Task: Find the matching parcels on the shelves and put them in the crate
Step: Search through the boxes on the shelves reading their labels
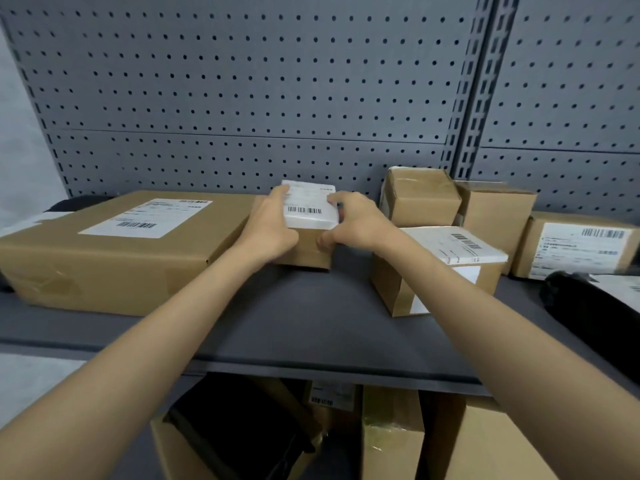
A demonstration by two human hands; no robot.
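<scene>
A small brown cardboard parcel (308, 251) with a white barcode label (310, 206) on top stands on the grey shelf (311, 327), near the back. My left hand (268, 225) grips its left side, fingers curled over the label's top left corner. My right hand (353, 221) grips its right side, thumb on the front face. The crate is not in view.
A large flat labelled box (114, 251) lies left of the parcel, touching it. To the right stand several smaller boxes (440, 268), (420, 197), (495, 209), (578, 245) and a black bag (588, 299). More boxes (391, 434) sit on the lower shelf. A pegboard (242, 98) backs the shelf.
</scene>
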